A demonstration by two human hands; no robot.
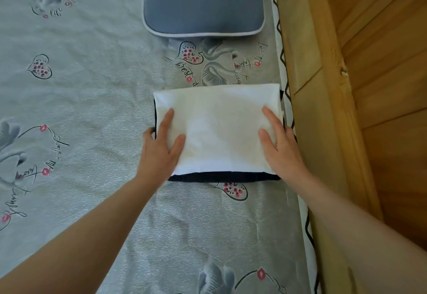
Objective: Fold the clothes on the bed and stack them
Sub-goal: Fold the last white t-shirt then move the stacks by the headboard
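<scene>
A folded white garment (219, 129) lies on top of a folded dark navy garment (221, 176), whose edge shows along the near side and the left side. The stack sits on the bed near its right edge. My left hand (161, 145) holds the stack's left side, with thumb and forefinger on the white cloth and the other fingers curled down over the edge. My right hand (280, 145) holds the right side the same way, its outer fingers dropping between the stack and the bed frame.
The bed has a grey sheet (92, 99) printed with swans and hearts. A blue-grey pillow (203, 2) lies beyond the stack. A wooden bed frame (323, 108) and wooden panelling run along the right.
</scene>
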